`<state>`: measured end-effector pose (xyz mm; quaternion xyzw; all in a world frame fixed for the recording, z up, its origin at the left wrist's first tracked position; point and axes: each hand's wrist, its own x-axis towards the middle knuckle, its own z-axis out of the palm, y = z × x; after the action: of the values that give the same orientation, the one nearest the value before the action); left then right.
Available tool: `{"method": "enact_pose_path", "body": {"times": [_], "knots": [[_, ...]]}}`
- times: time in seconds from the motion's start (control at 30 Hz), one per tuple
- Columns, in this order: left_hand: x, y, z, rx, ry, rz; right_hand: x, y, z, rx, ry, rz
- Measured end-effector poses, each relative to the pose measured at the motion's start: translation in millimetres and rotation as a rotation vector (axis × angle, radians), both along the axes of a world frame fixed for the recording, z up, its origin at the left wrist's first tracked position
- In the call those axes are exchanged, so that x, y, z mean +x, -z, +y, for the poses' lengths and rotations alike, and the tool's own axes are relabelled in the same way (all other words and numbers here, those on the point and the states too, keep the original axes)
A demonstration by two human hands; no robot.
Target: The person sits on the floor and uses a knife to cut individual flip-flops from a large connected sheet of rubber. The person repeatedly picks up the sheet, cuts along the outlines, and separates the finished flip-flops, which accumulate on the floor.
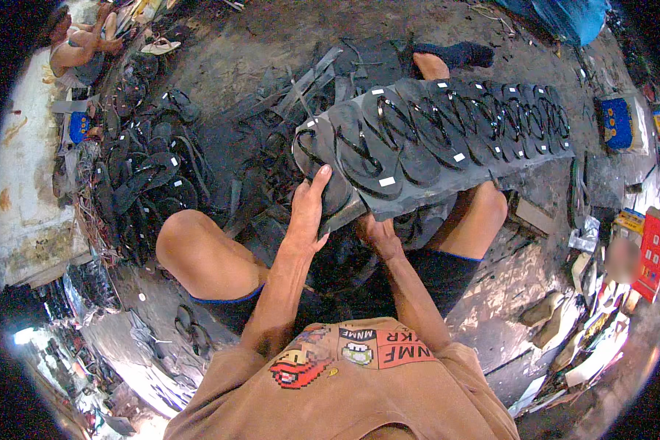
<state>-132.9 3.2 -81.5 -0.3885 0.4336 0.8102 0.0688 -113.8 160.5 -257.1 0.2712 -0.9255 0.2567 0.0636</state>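
Observation:
A long black rubber slab (447, 192) lies slanting across my lap, with a row of black flip-flops (418, 125) on it, their straps fitted and small white labels stuck on several. My left hand (308, 209) grips the slab's near left end, where a flip-flop (332, 176) sits at the edge; the thumb presses on top, and the other fingers are hidden beneath. My right hand (381, 236) is closed just below the slab's lower edge, close to the left hand. Its fingertips are partly hidden, and whatever they hold does not show.
On the left lies a heap of black flip-flops (158, 172). Dark rubber strips (301, 84) and scraps cover the floor beyond the slab. Another person (84, 55) sits at the far left. Boxes (631, 220) and shoe pieces (546, 319) stand at the right.

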Motion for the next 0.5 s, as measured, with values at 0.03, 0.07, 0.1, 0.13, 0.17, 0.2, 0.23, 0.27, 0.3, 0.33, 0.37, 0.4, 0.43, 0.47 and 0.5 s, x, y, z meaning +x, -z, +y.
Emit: {"method": "enact_pose_path", "body": {"times": [0.03, 0.07, 0.1, 0.13, 0.17, 0.2, 0.23, 0.27, 0.3, 0.33, 0.37, 0.4, 0.43, 0.47, 0.5], "knots": [[-1.8, -0.9, 2.2, 0.001, 0.006, -0.011, 3.9, 19.1, 1.5, 0.104, 0.037, 0.234], [-1.8, -1.7, 3.5, -0.001, 0.003, -0.025, 6.5, 28.2, 0.9, 0.206, 0.064, 0.465], [-5.5, -1.2, 7.1, 0.006, 0.018, -0.036, 3.6, 24.8, 5.1, 0.060, 0.090, 0.325], [-4.2, 1.1, 3.0, -0.003, 0.014, -0.034, -3.5, 11.1, -0.1, -0.105, 0.086, 0.181], [-3.1, 5.0, -0.6, -0.012, 0.012, -0.032, -11.8, -2.7, -4.3, -0.265, 0.084, 0.036], [1.0, 7.7, -7.8, -0.034, -0.010, -0.034, -21.4, -18.8, -15.9, -0.436, 0.062, -0.121], [1.0, 6.5, -5.8, -0.072, -0.015, -0.049, -28.0, -29.2, -17.2, -0.588, 0.068, -0.274], [0.6, 4.3, -3.1, -0.111, -0.023, -0.064, -34.5, -31.3, -22.1, -0.769, 0.111, -0.394], [-1.7, 2.4, -0.4, -0.147, -0.024, -0.076, -40.6, -32.7, -25.2, -0.960, 0.166, -0.497], [-0.7, 3.2, -0.1, -0.116, -0.021, -0.056, -49.5, -34.1, -26.8, -1.057, 0.209, -0.574], [1.5, 4.4, -1.7, -0.087, -0.022, -0.036, -58.5, -35.8, -28.0, -1.103, 0.225, -0.639], [5.6, 4.9, -4.1, -0.060, -0.024, -0.020, -67.1, -36.7, -30.6, -1.113, 0.225, -0.704], [6.1, -6.4, -2.2, -0.075, -0.007, -0.052, -77.3, -37.3, -28.7, -1.100, 0.216, -0.756], [10.4, -20.6, -0.4, -0.092, 0.007, -0.082, -84.6, -39.0, -27.0, -1.059, 0.191, -0.824], [15.4, -35.0, 0.8, -0.115, 0.012, -0.112, -89.9, -40.9, -32.6, -0.999, 0.140, -0.900]]}}
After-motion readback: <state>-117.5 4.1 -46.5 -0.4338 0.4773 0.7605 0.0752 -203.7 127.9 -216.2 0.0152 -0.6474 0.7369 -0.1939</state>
